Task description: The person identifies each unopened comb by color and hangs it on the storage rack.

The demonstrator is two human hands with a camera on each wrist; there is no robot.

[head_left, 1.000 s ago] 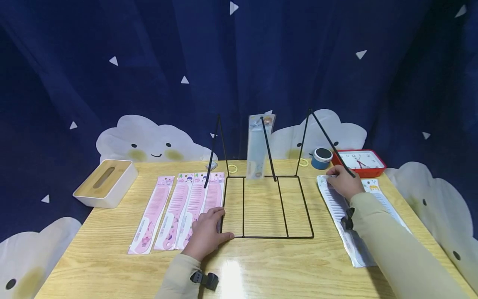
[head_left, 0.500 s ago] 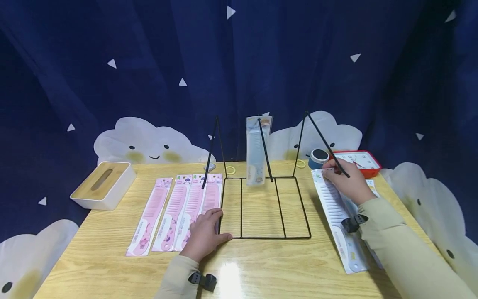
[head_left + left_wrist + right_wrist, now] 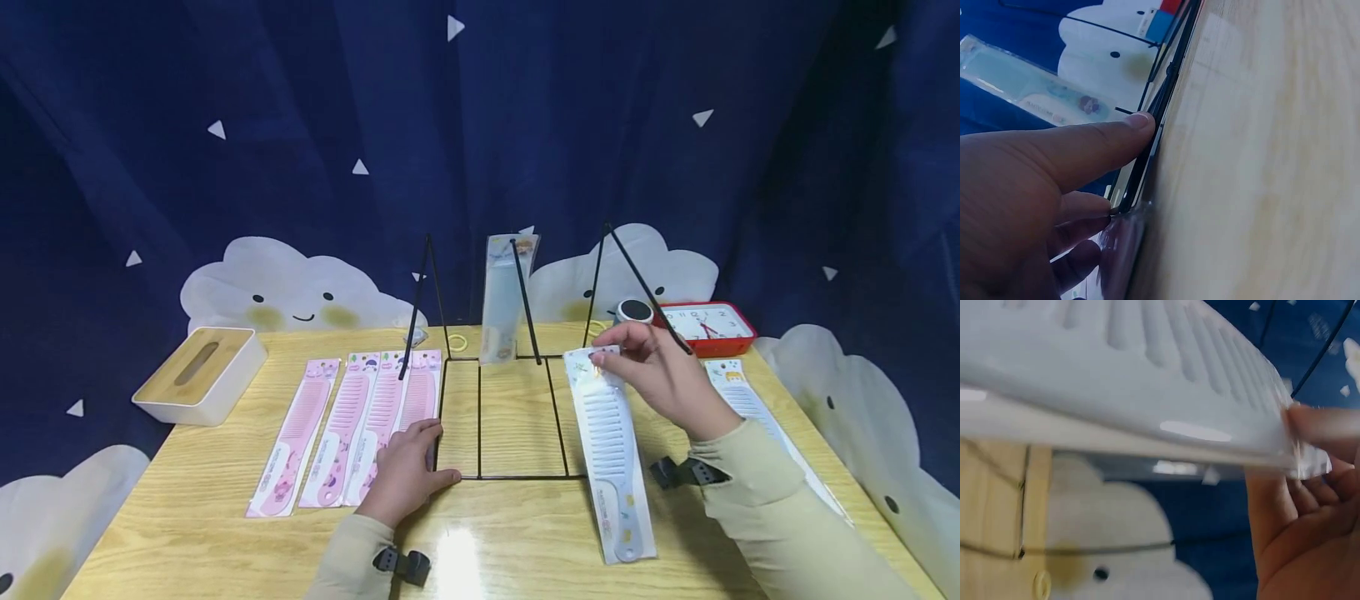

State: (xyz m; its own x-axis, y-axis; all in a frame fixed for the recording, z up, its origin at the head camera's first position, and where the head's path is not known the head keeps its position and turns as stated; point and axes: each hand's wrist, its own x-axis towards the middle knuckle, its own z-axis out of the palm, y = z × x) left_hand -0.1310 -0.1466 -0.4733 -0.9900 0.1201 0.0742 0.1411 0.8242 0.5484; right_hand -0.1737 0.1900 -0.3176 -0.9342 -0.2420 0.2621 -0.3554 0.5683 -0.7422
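Note:
My right hand (image 3: 666, 377) pinches the top end of a packaged white-blue comb (image 3: 609, 446) between thumb and fingers. The comb hangs tilted over the right part of the black wire display rack (image 3: 532, 477). In the right wrist view, its pack (image 3: 1210, 419) fills much of the picture. My left hand (image 3: 407, 472) holds the rack's front left corner, and in the left wrist view the thumb (image 3: 1104, 147) lies on the wire, fingers bent at the side wire. Another packaged blue comb (image 3: 502, 304) hangs on the rack's middle hook.
Several packaged pink combs (image 3: 296, 433) lie left of the rack. Another pale comb pack (image 3: 757, 408) lies right, partly behind the sleeve. A tissue box (image 3: 198, 375), red clock (image 3: 705, 327), small round speaker (image 3: 633, 312) and yellow ring (image 3: 457, 342) stand or lie behind. Rack hooks point forward.
My right hand has lifted the pale comb pack off the right side of the table and carried it left towards the rack. My left hand stays on the rack's corner.

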